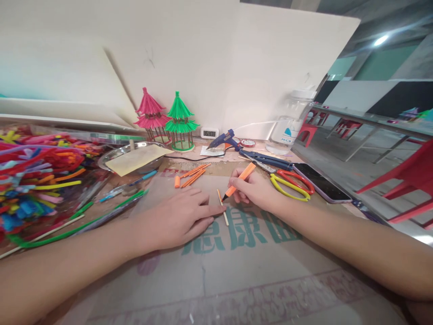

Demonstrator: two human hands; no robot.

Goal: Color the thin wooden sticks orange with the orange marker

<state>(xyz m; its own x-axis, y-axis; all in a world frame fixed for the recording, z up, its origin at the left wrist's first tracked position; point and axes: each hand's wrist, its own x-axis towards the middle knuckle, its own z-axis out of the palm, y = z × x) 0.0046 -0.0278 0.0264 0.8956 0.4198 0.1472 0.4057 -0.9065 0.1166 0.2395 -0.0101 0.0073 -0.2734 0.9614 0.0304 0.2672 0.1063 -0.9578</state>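
My right hand is closed around an orange marker, its dark tip touching a thin wooden stick. The stick's upper part is orange, its lower part pale. My left hand lies flat with fingers apart, the index fingertip pressing on the stick. Behind my left hand, several orange sticks lie in a loose pile beside an orange marker cap. A translucent printed sheet lies under both hands.
Colourful pipe cleaners heap at left, near a metal bowl. Behind stand pink and green pagodas, a clock and a glue gun. Pliers, a phone and a plastic jar are at right.
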